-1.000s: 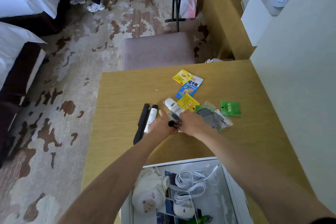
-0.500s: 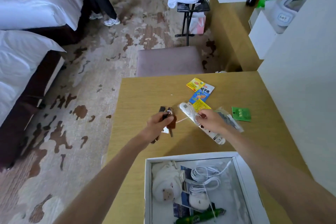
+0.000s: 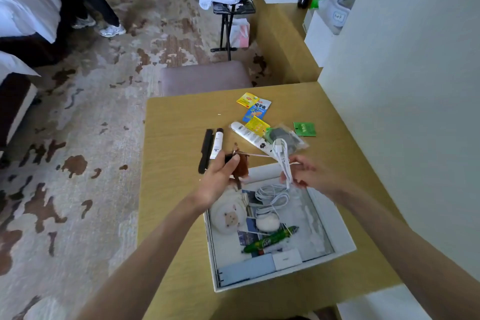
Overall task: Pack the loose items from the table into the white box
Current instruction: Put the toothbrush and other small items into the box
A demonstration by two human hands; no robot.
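Two hands over the far edge of the white box [image 3: 342,247]; left hand [image 3: 220,179] closed in a grip on a small brown fuzzy keychain [image 3: 240,167], thumb on top, charm dangling just below the fingers, metal ring poking up at the top; right hand [image 3: 309,174] pinching a bundled white cable [image 3: 283,158], loop standing up above the fingers, plug end at the top; a thin white strand runs taut between keychain and cable; both forearms reach in from the bottom, palms turned inward, facing each other; box sits on the wooden counter [image 3: 176,122], holds a round white plush [image 3: 228,215], coiled white cord [image 3: 272,195], green wrapped snack [image 3: 272,239], cards; loose on the counter beyond the hands: black flat stick [image 3: 206,150] and white tube [image 3: 217,143] side by side, long white tube [image 3: 246,135], yellow and blue glossy sachets [image 3: 255,108], clear crinkly bag [image 3: 288,138], green packet [image 3: 304,128] well apart to the right.
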